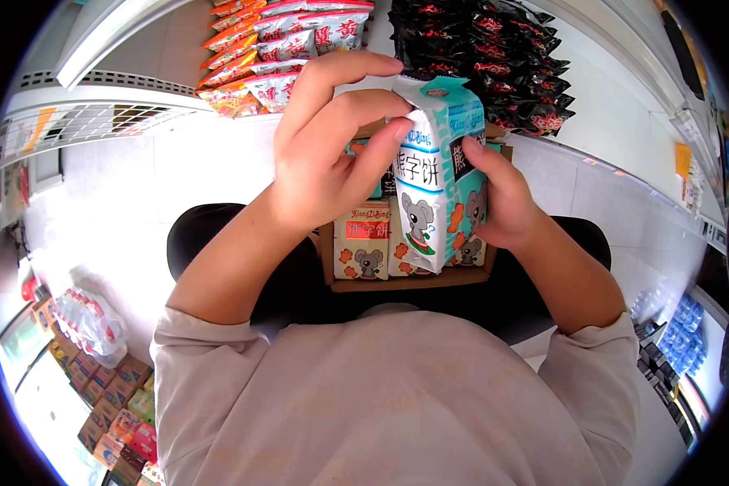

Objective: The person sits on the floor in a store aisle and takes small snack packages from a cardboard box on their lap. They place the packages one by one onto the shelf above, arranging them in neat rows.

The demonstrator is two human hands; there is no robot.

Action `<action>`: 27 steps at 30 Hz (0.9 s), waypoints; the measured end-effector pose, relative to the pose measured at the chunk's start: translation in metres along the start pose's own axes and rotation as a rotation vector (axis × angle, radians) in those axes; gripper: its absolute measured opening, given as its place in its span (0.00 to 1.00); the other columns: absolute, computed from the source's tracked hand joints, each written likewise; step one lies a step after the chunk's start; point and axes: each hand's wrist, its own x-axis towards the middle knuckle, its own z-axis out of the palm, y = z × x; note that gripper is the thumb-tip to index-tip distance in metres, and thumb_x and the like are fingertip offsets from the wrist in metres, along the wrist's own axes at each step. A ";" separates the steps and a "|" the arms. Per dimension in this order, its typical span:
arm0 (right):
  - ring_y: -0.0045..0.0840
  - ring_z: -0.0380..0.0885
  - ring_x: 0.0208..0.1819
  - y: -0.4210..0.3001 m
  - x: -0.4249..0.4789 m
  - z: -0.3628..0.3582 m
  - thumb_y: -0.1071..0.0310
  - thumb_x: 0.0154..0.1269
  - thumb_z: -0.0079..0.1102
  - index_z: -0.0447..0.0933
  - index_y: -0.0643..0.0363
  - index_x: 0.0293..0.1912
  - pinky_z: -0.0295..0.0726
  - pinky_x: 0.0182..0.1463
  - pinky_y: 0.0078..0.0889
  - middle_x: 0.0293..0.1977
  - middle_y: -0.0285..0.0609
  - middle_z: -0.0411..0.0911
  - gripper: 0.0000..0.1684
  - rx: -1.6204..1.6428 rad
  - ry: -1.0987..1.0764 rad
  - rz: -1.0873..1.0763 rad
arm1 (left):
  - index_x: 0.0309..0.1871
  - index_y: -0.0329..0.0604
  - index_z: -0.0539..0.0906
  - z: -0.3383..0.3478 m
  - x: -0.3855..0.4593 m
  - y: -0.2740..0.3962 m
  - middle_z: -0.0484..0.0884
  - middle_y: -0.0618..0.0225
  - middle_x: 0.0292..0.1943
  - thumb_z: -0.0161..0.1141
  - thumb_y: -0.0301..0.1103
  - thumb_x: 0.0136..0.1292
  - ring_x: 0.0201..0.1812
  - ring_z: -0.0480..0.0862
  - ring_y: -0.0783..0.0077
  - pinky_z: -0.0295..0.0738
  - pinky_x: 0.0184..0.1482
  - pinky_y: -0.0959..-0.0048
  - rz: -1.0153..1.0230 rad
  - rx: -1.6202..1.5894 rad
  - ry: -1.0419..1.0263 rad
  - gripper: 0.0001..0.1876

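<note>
A turquoise and white biscuit packet (440, 176) with a printed grey koala stands upright before me, above an open cardboard box (364, 285). My right hand (501, 191) grips its right side, thumb on the turquoise face; the other fingers are hidden behind it. At the upper left edge, the thumb and curled fingers of my left hand (334, 143) pinch the packet, the index finger raised by its top seal. Below, the box rests on my lap and holds cream-coloured packets (364, 243) in front and turquoise packets (358, 147) behind, partly covered by my hands.
Ahead, a white shelf carries silver snack bags (340, 30), orange bags (231, 58) and black bags (492, 67). A wire rack (97, 127) stands left. Wrapped bottles (91, 322) and stacked cartons (112, 389) are lower left, blue-tinted bottle packs (683, 334) lower right.
</note>
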 end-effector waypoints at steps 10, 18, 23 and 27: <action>0.35 0.81 0.65 -0.006 0.000 0.003 0.39 0.81 0.47 0.68 0.55 0.74 0.80 0.68 0.47 0.66 0.43 0.80 0.37 -0.136 -0.030 0.061 | 0.41 0.36 0.84 -0.001 -0.003 -0.002 0.81 0.54 0.56 0.69 0.19 0.62 0.46 0.82 0.62 0.78 0.54 0.67 -0.134 -0.115 0.018 0.07; 0.30 0.83 0.61 -0.014 -0.001 0.001 0.46 0.80 0.55 0.71 0.60 0.71 0.81 0.67 0.40 0.61 0.45 0.82 0.33 -0.145 -0.094 -0.012 | 0.43 0.35 0.85 -0.008 -0.003 -0.006 0.80 0.55 0.57 0.66 0.21 0.67 0.50 0.83 0.63 0.77 0.57 0.70 -0.193 -0.193 -0.020 0.03; 0.28 0.81 0.59 -0.021 -0.003 0.002 0.56 0.71 0.68 0.74 0.62 0.67 0.79 0.66 0.36 0.57 0.43 0.83 0.32 -0.394 0.060 -0.199 | 0.61 0.37 0.77 -0.002 -0.010 -0.009 0.78 0.54 0.60 0.62 0.27 0.74 0.59 0.80 0.64 0.77 0.60 0.68 -0.418 -0.425 0.058 0.15; 0.27 0.82 0.58 -0.013 0.002 -0.004 0.60 0.69 0.72 0.72 0.63 0.68 0.80 0.63 0.35 0.58 0.46 0.82 0.34 -0.466 0.132 -0.313 | 0.77 0.43 0.62 0.021 -0.024 0.012 0.76 0.57 0.62 0.56 0.44 0.80 0.63 0.77 0.65 0.74 0.61 0.67 -0.920 -0.846 -0.023 0.30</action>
